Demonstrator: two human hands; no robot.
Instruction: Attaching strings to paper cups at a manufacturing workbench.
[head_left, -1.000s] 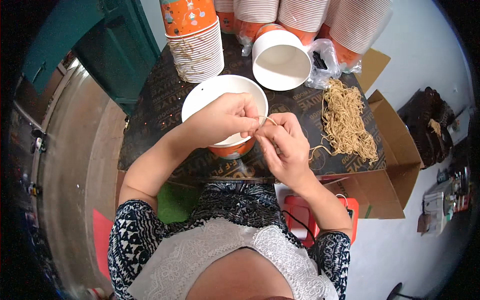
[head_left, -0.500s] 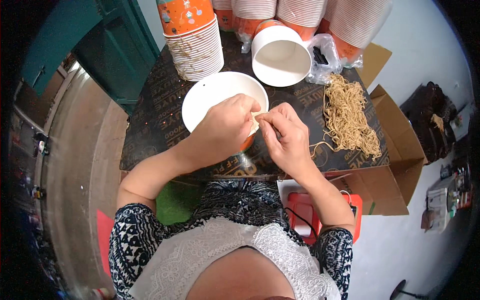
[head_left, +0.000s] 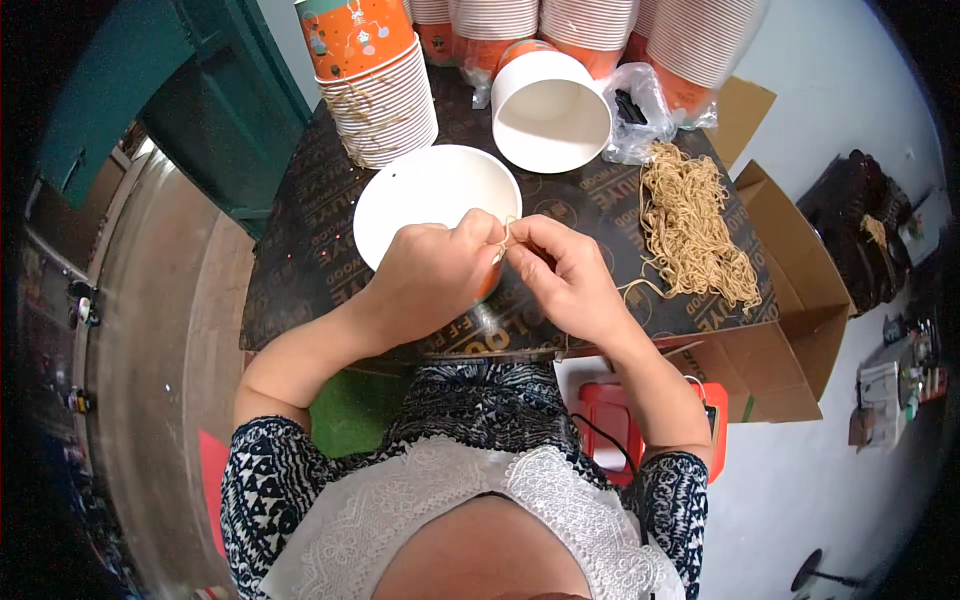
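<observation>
A short loop of beige string (head_left: pixel 506 236) shows between my two hands over the near rim of a white paper bucket (head_left: pixel 430 185). My left hand (head_left: pixel 435 270) is closed, thumb and forefinger pinching the string, and it covers part of the bucket's side. Close beside it, my right hand (head_left: pixel 567 275) pinches the string between thumb and fingertips. The bucket stands with its mouth tilted toward me and shows a small dark hole in its wall. A heap of tangled beige string (head_left: pixel 698 230) lies to the right, a loose end trailing toward my right hand.
A stack of orange and white buckets (head_left: pixel 380 110) stands at the back left, string hanging down its side. Another bucket (head_left: pixel 555 115) lies on its side behind, before bagged bucket stacks (head_left: pixel 585 25). A plastic bag (head_left: pixel 640 110) and an open cardboard box (head_left: pixel 795 285) are at the right.
Both hands have shifted slightly toward me, and the loop of string between the fingers shows more clearly. The whole view has moved a little.
</observation>
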